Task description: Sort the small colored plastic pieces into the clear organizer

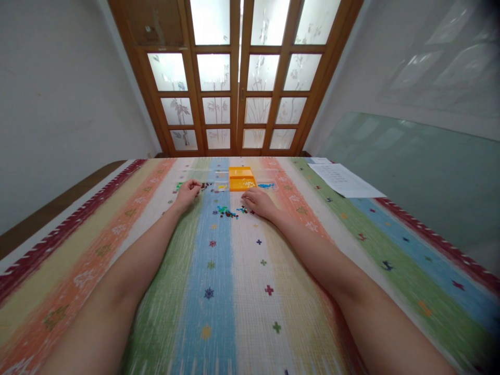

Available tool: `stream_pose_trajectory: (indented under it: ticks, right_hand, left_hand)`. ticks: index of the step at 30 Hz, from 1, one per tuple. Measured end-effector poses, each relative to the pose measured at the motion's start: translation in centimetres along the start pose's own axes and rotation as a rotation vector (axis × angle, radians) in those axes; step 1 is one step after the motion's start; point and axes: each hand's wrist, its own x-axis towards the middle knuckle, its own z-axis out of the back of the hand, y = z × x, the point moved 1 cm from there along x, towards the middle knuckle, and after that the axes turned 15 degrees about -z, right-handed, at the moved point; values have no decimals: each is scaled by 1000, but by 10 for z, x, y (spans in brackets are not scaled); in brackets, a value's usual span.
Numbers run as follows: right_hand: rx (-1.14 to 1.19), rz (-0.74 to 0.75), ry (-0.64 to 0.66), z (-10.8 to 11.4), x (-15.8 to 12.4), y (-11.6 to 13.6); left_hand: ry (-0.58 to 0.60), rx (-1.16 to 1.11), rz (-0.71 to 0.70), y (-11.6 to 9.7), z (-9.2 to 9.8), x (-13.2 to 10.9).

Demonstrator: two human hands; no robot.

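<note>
My left hand [188,193] is at the far left of the work area with its fingertips pinched together. Whatever they hold is too small to make out. Dark red beads [205,186] lie just right of it, and green beads [178,185] just behind. My right hand [258,202] rests low over the cloth, fingers bent and close together, beside a small cluster of mixed beads [242,209]. A larger mixed pile of green, blue and dark red beads [226,212] lies between the hands. An orange box [241,171] stands open behind, with white beads [249,183] in its front part.
Yellow beads [222,187] sit left of the orange box, and blue beads [266,185] to its right, seemingly in clear trays. Paper sheets [344,179] lie at the back right on the striped tablecloth [211,323]. Wood-framed glass doors [238,94] stand beyond the table.
</note>
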Motion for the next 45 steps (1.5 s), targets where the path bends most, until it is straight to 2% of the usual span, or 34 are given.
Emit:
stream_pose_trajectory:
  ticks: [6,14,19,26,30,34,38,45]
  right_hand:
    - [58,126,96,-4,-4,20]
    - [50,133,145,-6,-5,23]
    - [38,135,141,-9,-4,21]
    - [-10,122,131,-10,-3,21]
    - [18,17,61,-7,-3,18]
    - [169,-138,-55,-3,0,4]
    - [267,-262,-178,4,6,-16]
    - [380,-472,-391,17,15,-62]
  left_hand:
    - [-30,20,-37,4,-5,1]
    - [-94,-114,51,11,-3,4]
    - [-122,-84,91,16,1,3]
    - [-44,5,47,20,-3,2]
    - [28,110,-53,20,-7,-2]
    - [148,238,-177,12,-13,-8]
    - [257,338,-248,0,-19,-13]
    - [347,370,-336,-10,-24,-19]
